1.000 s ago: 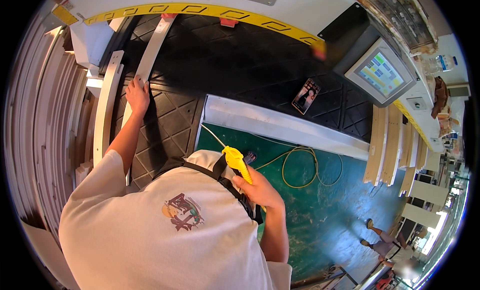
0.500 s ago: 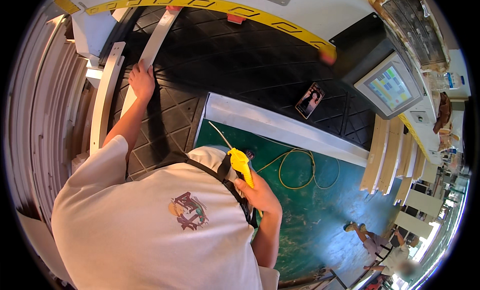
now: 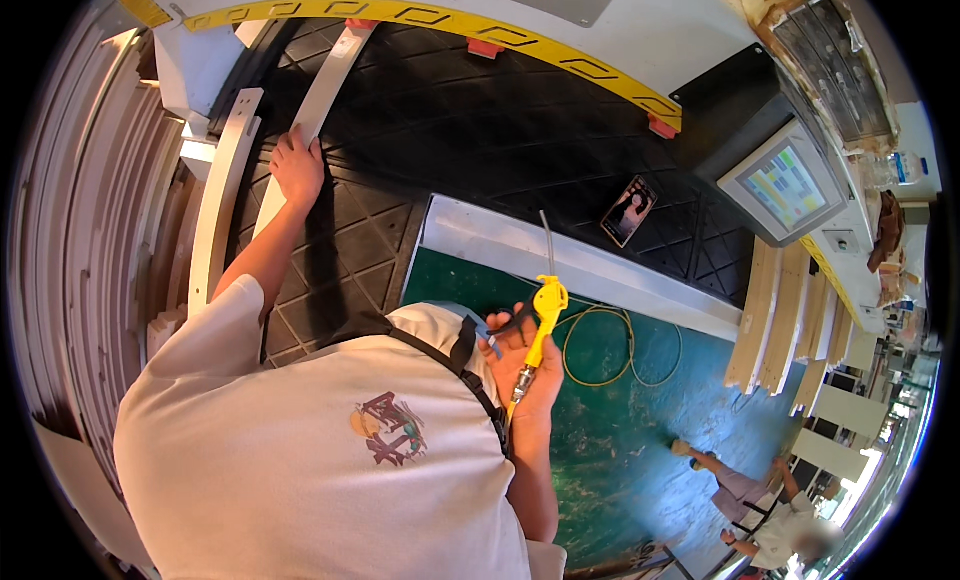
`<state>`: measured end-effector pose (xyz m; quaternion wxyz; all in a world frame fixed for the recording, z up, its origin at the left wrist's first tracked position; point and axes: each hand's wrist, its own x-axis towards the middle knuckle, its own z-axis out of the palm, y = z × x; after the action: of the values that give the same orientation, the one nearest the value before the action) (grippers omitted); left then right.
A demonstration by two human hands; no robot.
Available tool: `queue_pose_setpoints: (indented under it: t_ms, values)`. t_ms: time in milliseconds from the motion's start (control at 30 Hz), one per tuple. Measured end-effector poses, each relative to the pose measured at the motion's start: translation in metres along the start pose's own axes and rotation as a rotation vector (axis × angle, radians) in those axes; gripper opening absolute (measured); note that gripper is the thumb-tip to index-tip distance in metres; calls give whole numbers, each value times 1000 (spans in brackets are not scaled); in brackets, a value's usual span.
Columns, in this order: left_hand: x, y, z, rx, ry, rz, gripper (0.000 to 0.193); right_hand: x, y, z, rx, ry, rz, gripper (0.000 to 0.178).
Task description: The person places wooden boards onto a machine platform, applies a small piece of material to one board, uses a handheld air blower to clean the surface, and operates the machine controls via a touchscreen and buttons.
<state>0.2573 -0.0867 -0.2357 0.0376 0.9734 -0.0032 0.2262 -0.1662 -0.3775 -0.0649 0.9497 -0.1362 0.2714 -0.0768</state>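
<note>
My left hand (image 3: 298,168) lies across a long white board (image 3: 325,85) on the black padded table, its fingers bent over the board. Beside that board, on the left, runs a second pale board (image 3: 222,190) with small holes at its far end. In my right hand (image 3: 532,365), palm up, rests a yellow air blow gun (image 3: 549,302) with a thin metal nozzle pointing away from me. Its dark trigger is by my fingers, and a metal coupling joins it to a yellow hose.
A yellow-edged machine beam (image 3: 430,18) with red pads (image 3: 485,48) spans the table's far side. A phone (image 3: 630,211) lies on the black table (image 3: 480,130). The screen panel (image 3: 785,183) and stacked boards (image 3: 757,315) stand right. A hose (image 3: 600,382) coils on the floor; a person (image 3: 770,510) is behind.
My right hand has turned palm up and swung the blow gun outward, its nozzle now pointing ahead instead of toward the left. My left hand stays on the white board.
</note>
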Motion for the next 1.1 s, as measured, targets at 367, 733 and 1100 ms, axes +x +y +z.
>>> queue_pose_setpoints:
  t_ms: [367, 733, 1100]
  values:
    - [-1, 2, -2, -11, 32, -4, 55, -5, -4, 21, -678, -32, 214, 61]
    - [-1, 5, -6, -37, 13, -10, 57, -10, -3, 19, -658, -80, 88, 57]
    - [-2, 5, -4, 15, 64, 22, 54, -39, -35, -13, -715, 44, -48, 55]
